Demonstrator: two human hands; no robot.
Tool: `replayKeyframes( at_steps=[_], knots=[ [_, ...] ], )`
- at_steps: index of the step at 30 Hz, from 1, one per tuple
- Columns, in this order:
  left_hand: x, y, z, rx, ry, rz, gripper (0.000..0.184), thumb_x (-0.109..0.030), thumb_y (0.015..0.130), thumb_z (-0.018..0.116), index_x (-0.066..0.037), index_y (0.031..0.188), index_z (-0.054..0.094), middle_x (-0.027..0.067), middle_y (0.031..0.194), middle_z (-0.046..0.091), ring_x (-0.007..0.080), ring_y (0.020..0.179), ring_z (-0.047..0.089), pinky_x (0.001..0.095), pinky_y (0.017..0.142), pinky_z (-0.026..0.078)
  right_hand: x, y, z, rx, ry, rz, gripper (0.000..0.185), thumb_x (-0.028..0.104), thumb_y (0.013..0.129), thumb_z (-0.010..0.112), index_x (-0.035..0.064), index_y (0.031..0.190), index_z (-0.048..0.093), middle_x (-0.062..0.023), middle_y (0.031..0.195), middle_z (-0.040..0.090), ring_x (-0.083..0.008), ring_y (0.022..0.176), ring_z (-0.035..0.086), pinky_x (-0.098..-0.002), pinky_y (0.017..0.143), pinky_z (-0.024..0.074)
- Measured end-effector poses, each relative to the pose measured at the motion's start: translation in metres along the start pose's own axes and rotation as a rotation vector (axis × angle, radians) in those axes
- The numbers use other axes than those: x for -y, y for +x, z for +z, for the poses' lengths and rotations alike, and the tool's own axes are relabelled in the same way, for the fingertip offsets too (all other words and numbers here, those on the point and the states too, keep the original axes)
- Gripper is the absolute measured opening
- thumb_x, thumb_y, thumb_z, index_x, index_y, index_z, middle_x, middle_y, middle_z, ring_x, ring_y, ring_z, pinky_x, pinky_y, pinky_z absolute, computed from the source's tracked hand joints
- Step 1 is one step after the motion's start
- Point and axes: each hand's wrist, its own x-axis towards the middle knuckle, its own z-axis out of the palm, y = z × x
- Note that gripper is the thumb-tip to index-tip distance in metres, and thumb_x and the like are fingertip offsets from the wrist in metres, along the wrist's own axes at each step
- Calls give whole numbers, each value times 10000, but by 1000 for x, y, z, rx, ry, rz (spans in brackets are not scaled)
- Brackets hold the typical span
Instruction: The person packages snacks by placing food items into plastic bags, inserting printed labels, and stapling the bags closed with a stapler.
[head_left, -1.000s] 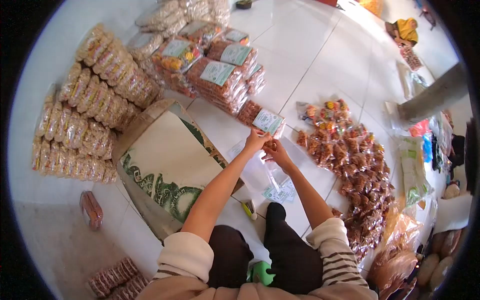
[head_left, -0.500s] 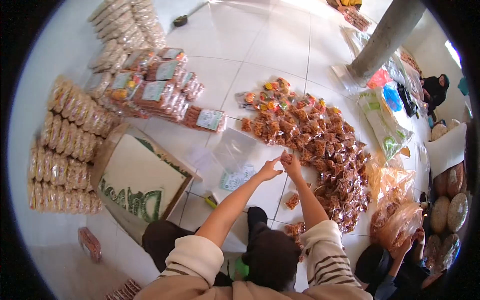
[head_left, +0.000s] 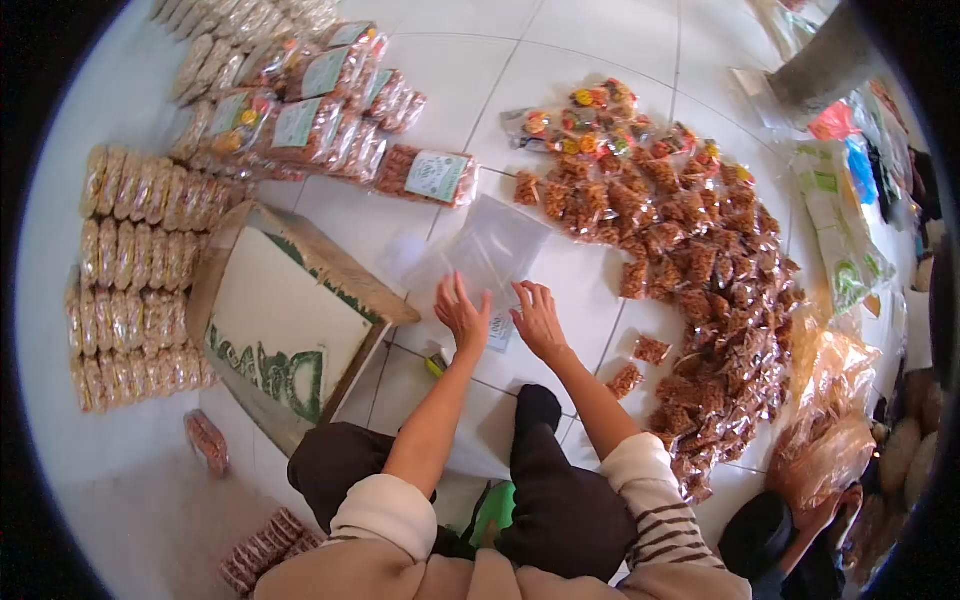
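Observation:
My left hand [head_left: 463, 315], fingers spread, is over the near edge of a stack of clear plastic bags [head_left: 500, 235] on the tiled floor. To its right my right hand [head_left: 538, 320] is also open, its fingers stretched out and slightly bent beside printed paper labels [head_left: 500, 328]. My hands partly cover the labels. I see nothing held in either hand. Right of my hands spreads a large heap of small snack packets [head_left: 700, 290] in clear wrap. Two loose packets, one of them a crunchy brown snack packet [head_left: 652, 348], lie between the heap and my right arm.
A carton [head_left: 290, 320] with a pale top stands at my left. Behind it are stacked snack packs [head_left: 150, 260] and filled, labelled bags [head_left: 325, 130]. A yellow-green tool [head_left: 436, 365] lies near my foot. At right are a large plastic bag [head_left: 825, 440] and another person's hands [head_left: 835, 510].
My hands have separated and moved left and nearer, from beside the heap to the bags and labels. The small snack packet in my right hand is no longer seen there. The view has shifted.

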Motion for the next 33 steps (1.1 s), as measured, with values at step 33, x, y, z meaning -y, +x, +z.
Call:
replayKeyframes(
  at_steps=[33],
  knots=[
    [-11,134,-362,330,-1859,-595,222,-112,828,580,27,966,476,106,1000,491,258,975,543,326,903,472,360,71,-134,-437,126,-433,200,123,783,623,89,976,585,-85,953,585,-193,945,504,-297,765,439]
  ],
)
